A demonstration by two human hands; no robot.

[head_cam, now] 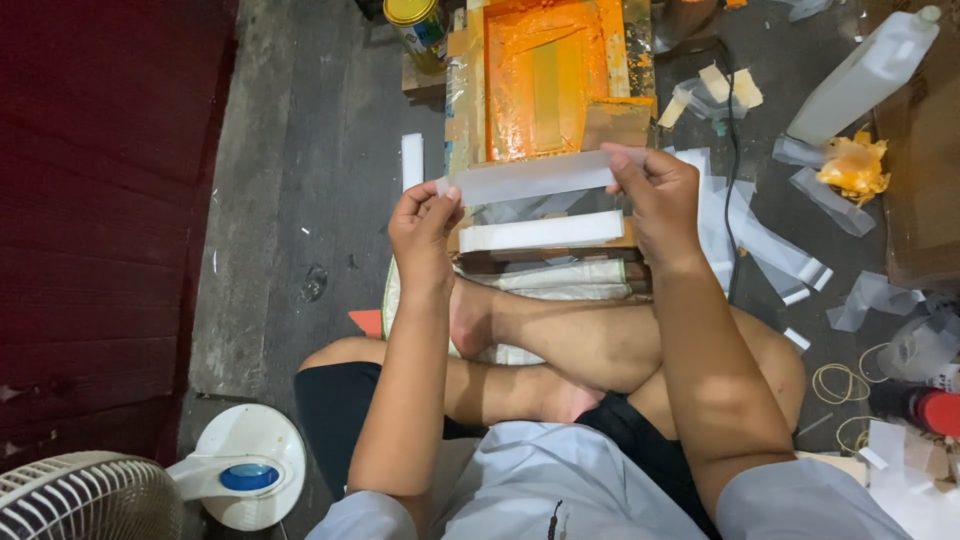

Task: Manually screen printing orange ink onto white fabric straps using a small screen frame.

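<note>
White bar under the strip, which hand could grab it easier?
Probably the left hand. Both hands hold the strip, but the left sits lower, right beside the bar's near end, while the right hand is higher, pinching the strip's other end.

Orange-stained tray [545, 80]: seen just beyond the hands, its inside coated in orange. Tin can [415, 22] with yellow lid: set beyond the left hand, beside the tray. White plastic bottle [865, 72]: laid well to the right of the right hand, a crumpled yellow wrapper [853, 167] found below it. Black cable [731, 150]: run just right of the right hand. Rubber bands [840, 382]: scattered lower right. White fan [130, 485]: placed far below the left hand, at the lower left corner.
</note>
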